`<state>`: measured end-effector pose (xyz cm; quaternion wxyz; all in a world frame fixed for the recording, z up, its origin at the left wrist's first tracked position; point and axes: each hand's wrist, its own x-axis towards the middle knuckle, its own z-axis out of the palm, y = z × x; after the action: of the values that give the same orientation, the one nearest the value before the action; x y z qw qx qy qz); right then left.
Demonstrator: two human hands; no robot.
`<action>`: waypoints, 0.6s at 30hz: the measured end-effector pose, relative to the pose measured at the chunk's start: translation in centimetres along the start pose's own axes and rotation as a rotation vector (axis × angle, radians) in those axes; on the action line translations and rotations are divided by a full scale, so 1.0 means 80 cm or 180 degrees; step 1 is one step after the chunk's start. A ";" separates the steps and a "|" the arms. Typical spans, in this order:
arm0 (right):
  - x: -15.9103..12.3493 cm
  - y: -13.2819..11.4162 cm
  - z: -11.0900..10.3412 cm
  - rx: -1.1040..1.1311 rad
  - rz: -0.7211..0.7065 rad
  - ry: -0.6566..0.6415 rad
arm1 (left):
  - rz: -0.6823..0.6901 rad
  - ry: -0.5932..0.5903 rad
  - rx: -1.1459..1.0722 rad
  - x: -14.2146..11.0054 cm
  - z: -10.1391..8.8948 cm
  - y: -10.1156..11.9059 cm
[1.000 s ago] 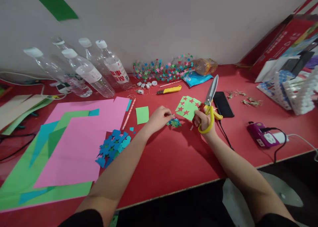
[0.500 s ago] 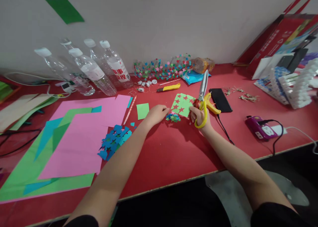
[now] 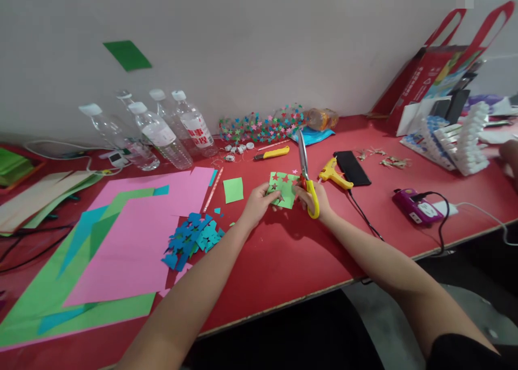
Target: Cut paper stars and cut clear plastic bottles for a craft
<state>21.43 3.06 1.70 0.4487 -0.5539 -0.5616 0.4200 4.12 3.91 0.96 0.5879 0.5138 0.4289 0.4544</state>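
Observation:
Between my two hands is a light green sheet of paper (image 3: 288, 193) with star-shaped holes through it. My left hand (image 3: 258, 201) pinches its left edge, thumb on top. Yellow-handled scissors (image 3: 312, 198) hang in my right hand (image 3: 319, 200), blades pointing up and away from me. The fingertips of that hand also meet the paper's right edge. A small pink paper star (image 3: 295, 171) shows just beyond the sheet. Any small stars under the paper are hidden. Left of my left hand lies a plain green paper square (image 3: 233, 190).
Pink sheets (image 3: 125, 251) and blue paper scraps (image 3: 188, 238) lie left. Behind are plastic bottles (image 3: 162, 135), a star-filled clear bottle (image 3: 263, 126) and a yellow cutter (image 3: 272, 153). Rightward are a glue gun (image 3: 335, 173), phone (image 3: 353, 168) and purple power adapter (image 3: 416, 207). Another person's hand (image 3: 509, 157) shows far right.
My left hand has taken hold of the green sheet, which has come toward me. My right hand has moved left with the scissors. The view has tilted up.

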 end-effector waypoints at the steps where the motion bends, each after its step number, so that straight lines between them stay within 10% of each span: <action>1: 0.001 0.002 0.001 0.0006 -0.0019 -0.0002 | 0.0008 0.0002 0.0005 0.001 -0.002 -0.001; 18: 0.010 0.027 0.008 -0.0552 -0.0385 0.0283 | 0.0376 0.0202 0.0210 -0.001 -0.012 -0.019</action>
<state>21.35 3.95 -0.51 0.4481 -0.5739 -0.6078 0.3170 3.32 3.96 -0.61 0.5289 0.5427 0.4310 0.4899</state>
